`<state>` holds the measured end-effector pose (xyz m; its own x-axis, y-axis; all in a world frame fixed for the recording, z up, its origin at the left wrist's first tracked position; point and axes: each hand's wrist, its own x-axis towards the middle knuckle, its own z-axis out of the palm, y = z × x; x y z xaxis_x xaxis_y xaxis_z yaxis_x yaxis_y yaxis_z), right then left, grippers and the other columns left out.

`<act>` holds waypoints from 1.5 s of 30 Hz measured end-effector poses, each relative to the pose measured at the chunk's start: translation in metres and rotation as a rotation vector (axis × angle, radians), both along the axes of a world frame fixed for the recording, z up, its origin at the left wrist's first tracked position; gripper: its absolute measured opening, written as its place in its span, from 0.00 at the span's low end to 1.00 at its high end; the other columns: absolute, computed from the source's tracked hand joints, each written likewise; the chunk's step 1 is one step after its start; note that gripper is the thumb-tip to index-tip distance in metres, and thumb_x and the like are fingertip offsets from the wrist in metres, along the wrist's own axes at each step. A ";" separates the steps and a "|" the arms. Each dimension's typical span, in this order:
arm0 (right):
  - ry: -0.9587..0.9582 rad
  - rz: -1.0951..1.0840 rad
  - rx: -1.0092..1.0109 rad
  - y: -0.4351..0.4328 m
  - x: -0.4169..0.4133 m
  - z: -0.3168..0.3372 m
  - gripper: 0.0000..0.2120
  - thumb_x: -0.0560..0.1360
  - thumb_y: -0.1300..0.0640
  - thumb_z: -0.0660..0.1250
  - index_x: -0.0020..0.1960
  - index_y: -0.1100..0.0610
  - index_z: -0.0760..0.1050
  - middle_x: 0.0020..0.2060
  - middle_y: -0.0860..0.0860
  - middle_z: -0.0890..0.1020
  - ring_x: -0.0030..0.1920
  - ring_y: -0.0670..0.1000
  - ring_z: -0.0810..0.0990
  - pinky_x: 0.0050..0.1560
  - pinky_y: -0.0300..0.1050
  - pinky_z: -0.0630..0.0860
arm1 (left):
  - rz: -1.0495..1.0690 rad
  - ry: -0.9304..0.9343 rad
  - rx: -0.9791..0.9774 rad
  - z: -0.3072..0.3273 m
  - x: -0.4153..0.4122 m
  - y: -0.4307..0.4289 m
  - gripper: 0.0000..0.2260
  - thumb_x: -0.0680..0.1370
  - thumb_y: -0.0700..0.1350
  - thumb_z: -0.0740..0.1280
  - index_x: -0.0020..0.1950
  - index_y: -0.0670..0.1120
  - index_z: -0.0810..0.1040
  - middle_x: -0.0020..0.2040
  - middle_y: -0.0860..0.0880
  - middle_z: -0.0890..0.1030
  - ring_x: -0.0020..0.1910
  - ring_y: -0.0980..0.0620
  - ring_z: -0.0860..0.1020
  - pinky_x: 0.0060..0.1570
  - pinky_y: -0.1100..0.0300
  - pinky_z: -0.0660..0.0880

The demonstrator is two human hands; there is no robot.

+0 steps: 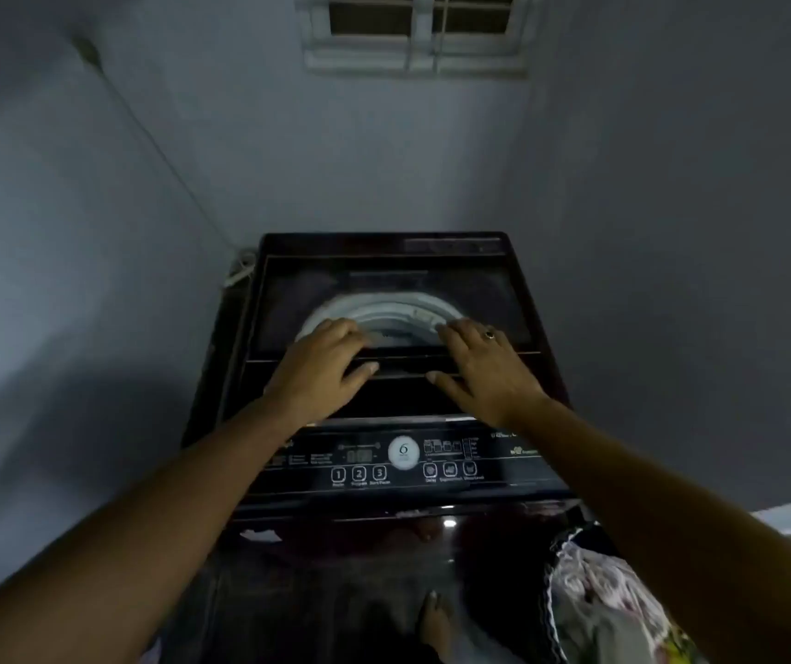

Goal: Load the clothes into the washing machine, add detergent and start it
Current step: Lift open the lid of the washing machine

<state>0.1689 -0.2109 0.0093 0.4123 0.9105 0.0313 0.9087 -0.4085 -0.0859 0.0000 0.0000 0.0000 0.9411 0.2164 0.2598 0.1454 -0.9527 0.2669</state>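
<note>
You are standing in a dim, narrow corner with grey-blue walls (336,160) on three sides. High on the far wall is a small white-framed window (415,31), and a thin cord (154,141) runs diagonally down the left wall towards the back of the machine.

A dark top-loading washing machine (336,567) fills the corner directly in front of you. Its glass lid (288,299) lies flat over the tub, and the pale rim of the drum (384,304) shows through it. The control panel (298,472) runs along the near edge, below your wrists. It has a white round dial (403,451) in the middle and rows of small buttons (the labels are too blurred to read).

Both your arms reach forward over the panel. Your left hand (321,371) lies palm down on the near part of the lid, with the fingers straight and spread and gripping nothing. Your right hand (484,371) lies just beside it in the same flat way, with a ring (489,335) on one finger. The two thumbs point towards each other across a small gap.

The clothes (594,596), a pale patterned bundle, sit low at your right, beside the machine's front and under your right forearm, well apart from both hands. One bare foot (434,620) shows on the floor near them.
</note>
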 end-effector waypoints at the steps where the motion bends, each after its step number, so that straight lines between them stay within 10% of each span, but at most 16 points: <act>1: 0.028 0.008 -0.005 -0.002 0.002 -0.009 0.33 0.81 0.36 0.53 0.78 0.56 0.60 0.73 0.57 0.69 0.73 0.58 0.68 0.74 0.61 0.64 | 0.015 0.035 -0.025 -0.009 -0.001 -0.003 0.17 0.79 0.56 0.65 0.63 0.49 0.79 0.58 0.53 0.76 0.60 0.52 0.74 0.53 0.51 0.78; 12: 0.163 0.012 -0.071 -0.009 0.016 -0.044 0.28 0.79 0.35 0.54 0.69 0.52 0.71 0.61 0.54 0.78 0.61 0.57 0.77 0.61 0.57 0.74 | 0.172 0.166 -0.136 -0.046 -0.007 -0.004 0.18 0.78 0.58 0.67 0.63 0.50 0.79 0.57 0.52 0.81 0.57 0.51 0.79 0.56 0.51 0.76; 26: 0.071 0.230 -0.064 -0.013 0.043 0.026 0.42 0.72 0.30 0.66 0.77 0.52 0.61 0.70 0.56 0.72 0.67 0.57 0.73 0.66 0.54 0.73 | 0.056 0.259 -0.036 0.031 -0.012 0.007 0.46 0.65 0.76 0.67 0.76 0.52 0.68 0.70 0.53 0.72 0.68 0.54 0.71 0.66 0.60 0.67; 39: -0.065 0.240 0.081 0.026 0.100 0.133 0.31 0.73 0.26 0.62 0.64 0.48 0.75 0.55 0.47 0.83 0.50 0.49 0.81 0.43 0.43 0.76 | 0.106 -0.026 0.151 0.130 0.028 0.043 0.23 0.75 0.70 0.63 0.61 0.57 0.81 0.57 0.58 0.82 0.56 0.56 0.78 0.54 0.55 0.77; 45: -0.271 0.193 0.184 0.046 0.119 0.167 0.32 0.73 0.26 0.59 0.61 0.49 0.77 0.53 0.49 0.84 0.50 0.54 0.83 0.49 0.49 0.79 | 0.163 -0.342 0.282 0.145 0.049 0.050 0.15 0.80 0.56 0.66 0.61 0.49 0.81 0.56 0.51 0.83 0.57 0.49 0.79 0.57 0.51 0.74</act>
<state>0.2877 -0.1648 0.1762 0.1884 0.9395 0.2862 0.9671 -0.2281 0.1123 0.0489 0.0503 0.1450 0.7506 0.2307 0.6192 0.2480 -0.9669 0.0596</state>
